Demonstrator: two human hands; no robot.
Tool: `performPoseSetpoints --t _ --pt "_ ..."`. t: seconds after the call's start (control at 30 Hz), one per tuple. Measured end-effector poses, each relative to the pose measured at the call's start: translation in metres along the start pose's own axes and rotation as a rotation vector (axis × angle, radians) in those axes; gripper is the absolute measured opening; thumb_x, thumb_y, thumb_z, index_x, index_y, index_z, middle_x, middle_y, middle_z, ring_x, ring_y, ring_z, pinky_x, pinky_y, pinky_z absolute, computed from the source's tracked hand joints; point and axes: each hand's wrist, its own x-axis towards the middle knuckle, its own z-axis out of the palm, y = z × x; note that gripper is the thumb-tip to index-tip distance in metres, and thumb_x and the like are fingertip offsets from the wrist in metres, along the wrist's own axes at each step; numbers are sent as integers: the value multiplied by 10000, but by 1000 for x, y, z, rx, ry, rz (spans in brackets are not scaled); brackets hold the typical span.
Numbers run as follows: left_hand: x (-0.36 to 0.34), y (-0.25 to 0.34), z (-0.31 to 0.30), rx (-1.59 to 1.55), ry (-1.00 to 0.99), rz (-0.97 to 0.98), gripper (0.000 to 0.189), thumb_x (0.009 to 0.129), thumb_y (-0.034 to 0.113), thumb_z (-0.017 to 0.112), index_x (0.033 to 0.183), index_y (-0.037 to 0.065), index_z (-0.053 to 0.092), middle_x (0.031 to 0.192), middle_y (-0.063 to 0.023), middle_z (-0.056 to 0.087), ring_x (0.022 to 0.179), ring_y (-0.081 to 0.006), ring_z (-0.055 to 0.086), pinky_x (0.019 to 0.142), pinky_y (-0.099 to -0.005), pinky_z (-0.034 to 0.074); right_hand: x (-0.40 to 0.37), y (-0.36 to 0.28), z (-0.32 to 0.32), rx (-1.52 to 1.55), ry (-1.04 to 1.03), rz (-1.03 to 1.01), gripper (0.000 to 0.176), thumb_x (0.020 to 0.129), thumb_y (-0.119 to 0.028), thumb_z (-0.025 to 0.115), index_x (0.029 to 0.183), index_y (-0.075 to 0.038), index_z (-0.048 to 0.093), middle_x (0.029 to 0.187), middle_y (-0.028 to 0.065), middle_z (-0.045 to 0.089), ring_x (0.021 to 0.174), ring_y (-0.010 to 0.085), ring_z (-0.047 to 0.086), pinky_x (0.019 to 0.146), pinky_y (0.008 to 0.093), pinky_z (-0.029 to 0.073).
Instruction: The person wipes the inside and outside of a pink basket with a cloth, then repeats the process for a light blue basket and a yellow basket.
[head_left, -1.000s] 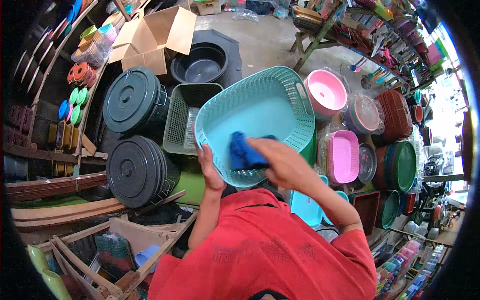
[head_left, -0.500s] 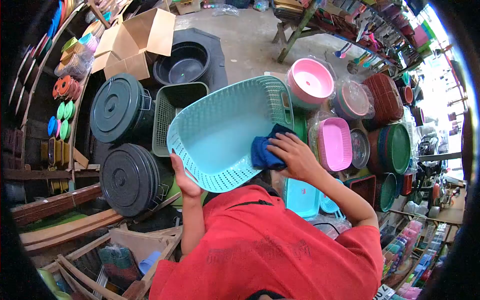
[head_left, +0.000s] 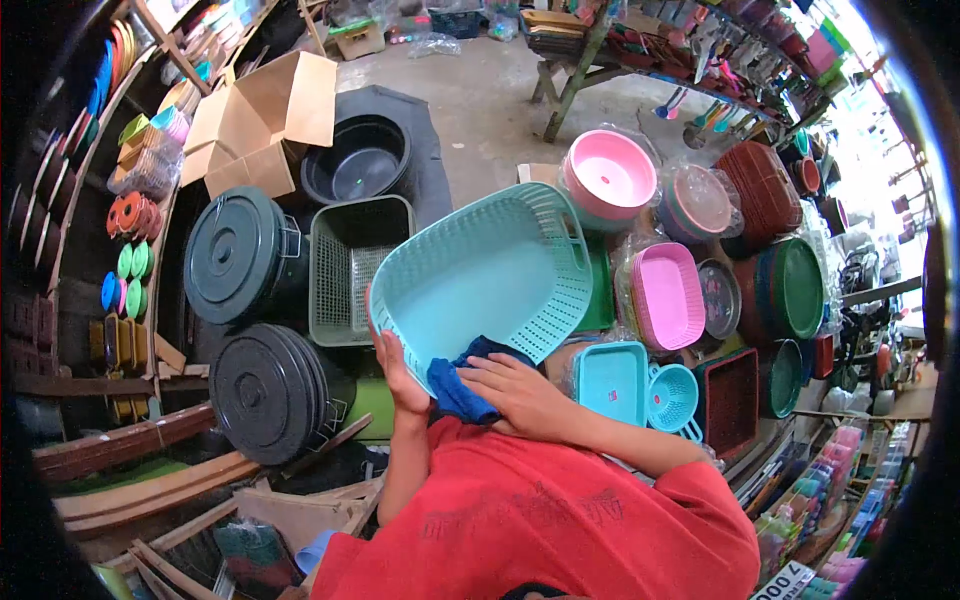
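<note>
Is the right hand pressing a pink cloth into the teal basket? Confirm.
No, the cloth under the right hand is dark blue, against the teal basket.

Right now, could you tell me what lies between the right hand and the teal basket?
A blue cloth, held under the right hand against the teal basket's near inner wall, as the head view shows.

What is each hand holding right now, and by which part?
The left hand grips the teal basket by its near rim; the right hand holds a bunched blue cloth pressed against that same edge.

Perforated plastic basket [head_left: 500, 270], soft cloth [head_left: 458, 390]
</note>
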Motion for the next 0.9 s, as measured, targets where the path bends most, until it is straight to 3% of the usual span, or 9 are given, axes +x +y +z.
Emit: performPoseSetpoints --t 0.17,0.33,0.53,0.6,0.67,0.73,0.8,0.83,0.9 --pt "12 25 -21 31 -56 -103 654 1115 531 421 1560 51 437 1438 -136 604 1278 -254 611 1094 -429 485 -32 58 -22 -188 -68 18 877 653 -151 865 1465 -50 546 1535 94 565 1450 302 494 1198 491 386" --pt "19 72 -26 154 18 -256 654 1117 520 425 1570 48 429 1461 -142 595 1300 -291 607 1109 -425 487 -54 84 -25 -525 -8 -93 476 849 -171 669 1317 -84 656 1334 51 694 1307 254 603 1147 463 426" --pt "18 87 11 56 -272 -118 975 995 767 384 1716 192 69 1662 -173 369 1420 -352 507 1067 -510 520 -25 61 -11 -292 163 -203 329 892 -154 589 1183 -21 665 1173 101 719 1068 262 684 973 399 502" --pt "16 44 -3 317 -276 -79 1201 858 824 560 1711 251 -62 1688 -145 309 1416 -350 503 1052 -514 514 -3 49 -9 -102 277 -77 281 855 -151 636 1104 -22 647 1028 121 688 939 310 674 863 430 522" --pt "2 -3 15 223 -337 22 1232 860 638 709 1712 224 -79 1701 -123 275 1496 -309 398 1184 -479 372 27 27 -21 -32 367 -120 302 779 -135 708 1041 -17 617 937 139 640 846 362 636 775 467 512" --pt "-8 -43 12 113 -240 77 1232 875 524 763 1709 167 -71 1683 -118 270 1527 -290 316 1235 -447 294 44 22 -15 -14 366 -82 532 727 -129 762 1224 0 620 1045 137 698 906 368 667 789 468 517" --pt "-15 -45 21 37 -51 71 990 934 501 724 1676 92 212 1539 -119 464 1400 -259 483 1164 -426 399 51 16 -5 -12 266 -17 553 744 -118 764 1257 11 601 1139 176 687 994 400 668 862 473 534" --pt "-10 -44 9 36 -58 69 990 934 501 724 1676 92 212 1539 -119 464 1400 -259 483 1164 -426 399 53 13 -2 3 320 -63 564 761 -129 766 1275 21 590 1202 200 668 1058 418 658 916 470 534" --pt "4 -34 -16 -111 -47 -272 667 1003 496 644 1484 57 500 1300 -85 631 1187 -208 626 1033 -395 502 50 8 3 18 366 -112 575 778 -141 769 1292 31 580 1265 224 648 1121 436 648 970 467 535"
